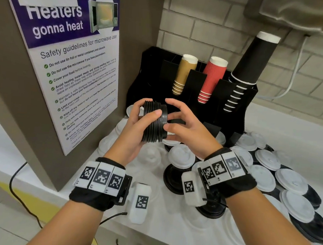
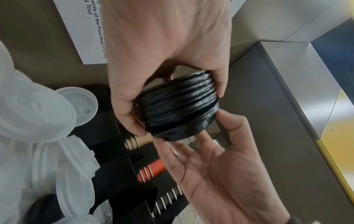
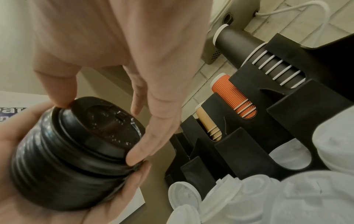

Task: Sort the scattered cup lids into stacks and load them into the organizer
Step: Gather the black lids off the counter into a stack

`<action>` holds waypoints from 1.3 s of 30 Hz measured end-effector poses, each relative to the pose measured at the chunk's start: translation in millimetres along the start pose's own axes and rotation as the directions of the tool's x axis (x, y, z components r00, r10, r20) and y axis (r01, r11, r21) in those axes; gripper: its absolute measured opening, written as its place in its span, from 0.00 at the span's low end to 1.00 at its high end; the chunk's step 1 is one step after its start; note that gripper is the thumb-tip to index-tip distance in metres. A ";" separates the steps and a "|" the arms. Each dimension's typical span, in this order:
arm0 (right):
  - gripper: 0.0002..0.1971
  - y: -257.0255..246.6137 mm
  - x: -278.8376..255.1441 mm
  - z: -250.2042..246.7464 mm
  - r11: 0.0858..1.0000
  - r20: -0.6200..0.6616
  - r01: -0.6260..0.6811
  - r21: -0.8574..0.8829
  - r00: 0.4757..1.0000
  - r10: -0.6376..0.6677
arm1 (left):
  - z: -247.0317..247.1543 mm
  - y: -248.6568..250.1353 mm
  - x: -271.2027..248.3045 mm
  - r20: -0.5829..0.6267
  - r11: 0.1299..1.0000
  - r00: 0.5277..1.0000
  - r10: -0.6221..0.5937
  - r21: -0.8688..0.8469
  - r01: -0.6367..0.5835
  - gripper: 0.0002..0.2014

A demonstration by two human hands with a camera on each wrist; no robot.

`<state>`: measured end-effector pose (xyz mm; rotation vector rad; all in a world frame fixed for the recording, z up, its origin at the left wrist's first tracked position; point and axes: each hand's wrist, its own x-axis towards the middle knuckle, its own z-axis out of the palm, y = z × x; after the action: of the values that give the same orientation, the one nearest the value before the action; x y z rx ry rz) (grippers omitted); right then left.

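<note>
A stack of several black lids (image 1: 155, 121) lies on its side in the air, just before the black organizer (image 1: 193, 80). My left hand (image 1: 148, 109) grips the stack (image 2: 176, 109) round its ribbed side, thumb over the near face. My right hand (image 1: 169, 114) is spread at the stack's right end. Its thumb and a straight fingertip (image 3: 136, 157) touch the rim of the end lid (image 3: 107, 125). Loose white lids (image 1: 266, 159) and black lids (image 1: 173, 180) lie scattered over the white counter below and to the right. White lids (image 3: 184, 195) also crowd the organizer's foot (image 3: 249, 144).
The organizer's back slots hold a tan cup stack (image 1: 184, 73), a red one (image 1: 212, 78) and a tall black one (image 1: 248, 59). A brown cabinet with a microwave poster (image 1: 64, 65) stands close on the left. A brick wall and a white cable (image 1: 293, 75) lie behind.
</note>
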<state>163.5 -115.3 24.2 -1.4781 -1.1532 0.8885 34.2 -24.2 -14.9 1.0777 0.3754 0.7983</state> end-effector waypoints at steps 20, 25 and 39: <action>0.25 1.1 1.6 -2.9 1.000 0.027 0.013 0.026 1.000 -0.014 | 3.9 -2.9 -1.5 0.006 1.000 1.000 -0.016 -0.017 0.016 0.20; 0.25 6.3 1.8 -6.3 0.999 0.061 0.014 0.032 0.998 -0.016 | 4.8 -4.1 -2.4 0.004 0.999 0.999 -0.034 0.004 0.034 0.23; 0.43 46.9 20.3 -31.3 0.173 0.054 -0.043 -0.984 0.854 0.518 | -7.1 7.1 -0.9 -0.119 1.000 0.993 -0.014 -0.018 0.012 0.27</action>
<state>208.3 -105.4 -14.3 -2.7637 -1.9801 0.6818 26.3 -18.7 -11.8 1.0130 0.4750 0.8547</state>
